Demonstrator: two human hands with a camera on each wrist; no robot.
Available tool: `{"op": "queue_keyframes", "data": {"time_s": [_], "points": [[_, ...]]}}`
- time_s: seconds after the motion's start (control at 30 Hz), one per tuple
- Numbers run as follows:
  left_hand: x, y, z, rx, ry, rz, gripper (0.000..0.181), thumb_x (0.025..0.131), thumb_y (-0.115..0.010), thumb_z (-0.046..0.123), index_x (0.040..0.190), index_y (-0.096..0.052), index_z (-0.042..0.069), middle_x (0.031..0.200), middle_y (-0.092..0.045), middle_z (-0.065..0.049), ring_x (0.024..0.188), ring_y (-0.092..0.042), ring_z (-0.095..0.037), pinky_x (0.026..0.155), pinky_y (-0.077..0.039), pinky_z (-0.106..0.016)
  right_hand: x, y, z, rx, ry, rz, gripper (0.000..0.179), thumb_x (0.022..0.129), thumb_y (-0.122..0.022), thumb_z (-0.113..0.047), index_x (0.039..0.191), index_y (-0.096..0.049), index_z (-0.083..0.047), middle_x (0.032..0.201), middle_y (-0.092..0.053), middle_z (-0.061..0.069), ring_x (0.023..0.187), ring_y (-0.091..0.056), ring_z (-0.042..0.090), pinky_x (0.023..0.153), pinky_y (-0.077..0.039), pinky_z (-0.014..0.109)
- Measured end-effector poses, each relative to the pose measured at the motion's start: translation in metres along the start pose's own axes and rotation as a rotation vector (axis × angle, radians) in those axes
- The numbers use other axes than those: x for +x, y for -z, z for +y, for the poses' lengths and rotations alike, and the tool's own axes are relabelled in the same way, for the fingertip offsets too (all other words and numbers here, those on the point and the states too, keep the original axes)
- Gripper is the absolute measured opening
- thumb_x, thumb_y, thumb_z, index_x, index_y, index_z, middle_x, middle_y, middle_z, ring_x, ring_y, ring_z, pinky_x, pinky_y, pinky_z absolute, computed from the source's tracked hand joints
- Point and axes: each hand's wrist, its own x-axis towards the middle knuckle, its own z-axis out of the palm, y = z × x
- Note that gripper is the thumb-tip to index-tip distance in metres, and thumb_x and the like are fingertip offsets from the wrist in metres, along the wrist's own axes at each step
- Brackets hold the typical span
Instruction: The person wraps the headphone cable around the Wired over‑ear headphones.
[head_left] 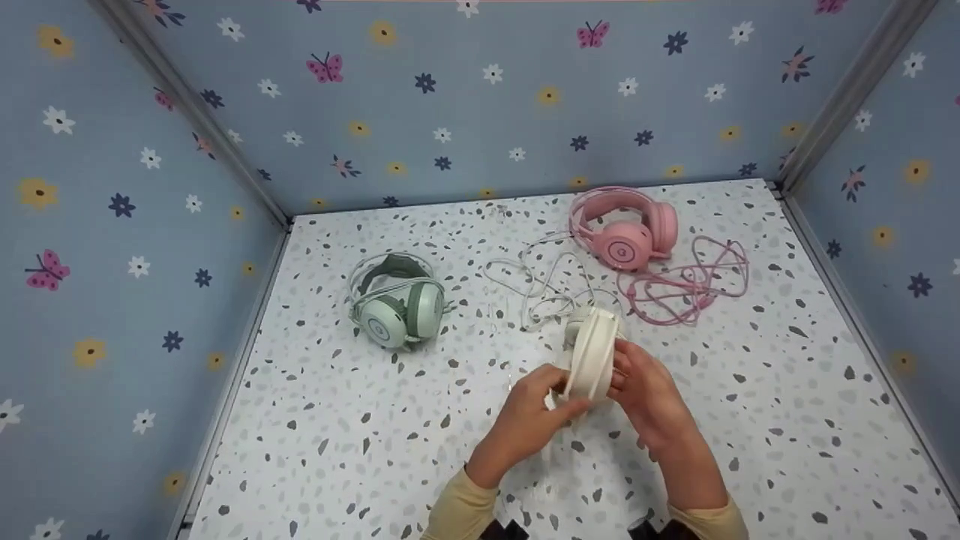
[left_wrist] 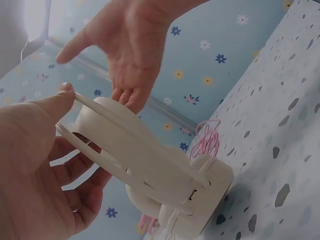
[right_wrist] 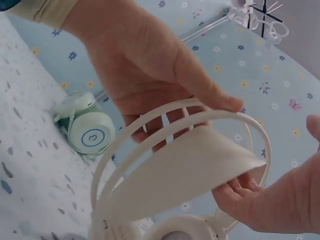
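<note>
Cream-white headphones [head_left: 592, 356] are held up over the speckled table, with the twin outer wires of the headband facing my body. At the near end, my left hand [head_left: 529, 409] grips the headband; its thumb lies on the outer wires and its fingers go underneath, as the left wrist view shows. My right hand [head_left: 654, 394] is on the other side, fingertips against the inner pad [right_wrist: 190, 172] of the headband and thumb spread away from it. One round ear cup [right_wrist: 182, 230] shows low in the right wrist view.
Mint-green headphones [head_left: 401, 304] lie to the left. Pink headphones [head_left: 626, 232] stand at the back right, their tangled pink cable [head_left: 694, 285] beside them. A loose white cable [head_left: 536, 289] runs behind the white headphones. Flower-patterned walls [head_left: 487, 105] enclose the table [head_left: 360, 435].
</note>
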Motion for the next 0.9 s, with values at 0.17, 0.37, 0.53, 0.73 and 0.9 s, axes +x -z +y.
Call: {"op": "queue_keyframes", "data": {"time_s": [0.17, 0.37, 0.53, 0.73, 0.9], "points": [[-0.004, -0.011, 0.004, 0.169, -0.07, -0.074, 0.041, 0.091, -0.061, 0.051, 0.109, -0.07, 0.016, 0.099, -0.062, 0.009, 0.089, -0.059, -0.007, 0.077, -0.046, -0.017, 0.004, 0.002, -0.009, -0.022, -0.022, 0.101, 0.05, 0.099, -0.051, -0.01, 0.14, -0.031, 0.011, 0.134, -0.043, 0.025, 0.109, -0.057, 0.023, 0.09, -0.047, 0.033], [-0.024, -0.005, -0.026, 0.041, 0.002, -0.149, 0.03, 0.1, -0.053, 0.04, 0.113, -0.068, 0.017, 0.103, -0.061, 0.01, 0.096, -0.057, -0.005, 0.081, -0.048, -0.027, 0.003, 0.014, -0.011, -0.263, -0.003, 0.234, 0.053, 0.089, -0.064, 0.002, 0.134, -0.039, 0.012, 0.13, -0.046, 0.03, 0.108, -0.057, 0.023, 0.086, -0.049, 0.029], [-0.037, 0.007, -0.048, 0.015, 0.073, -0.131, 0.026, 0.102, -0.05, 0.038, 0.111, -0.067, 0.021, 0.096, -0.06, 0.012, 0.088, -0.057, -0.004, 0.073, -0.048, -0.03, -0.001, 0.037, -0.027, -0.543, -0.028, 0.211, 0.054, 0.09, -0.061, 0.0, 0.136, -0.036, 0.014, 0.129, -0.046, 0.029, 0.108, -0.053, 0.026, 0.083, -0.048, 0.025], [-0.045, 0.015, -0.062, 0.024, 0.12, -0.144, 0.03, 0.103, -0.049, 0.037, 0.114, -0.067, 0.016, 0.099, -0.061, 0.011, 0.088, -0.057, -0.005, 0.075, -0.047, -0.028, -0.011, 0.07, -0.045, -0.867, -0.095, 0.227, 0.068, 0.092, -0.069, -0.024, 0.138, -0.032, 0.011, 0.129, -0.047, 0.028, 0.111, -0.052, 0.034, 0.084, -0.048, 0.034], [-0.052, 0.02, -0.071, 0.02, 0.157, -0.169, 0.03, 0.103, -0.051, 0.032, 0.114, -0.067, 0.009, 0.095, -0.061, 0.01, 0.084, -0.057, -0.006, 0.075, -0.048, -0.028, -0.015, 0.089, -0.052, -1.164, -0.229, 0.233, 0.07, 0.091, -0.058, -0.02, 0.14, -0.023, 0.016, 0.129, -0.041, 0.04, 0.113, -0.047, 0.049, 0.087, -0.043, 0.055]]}}
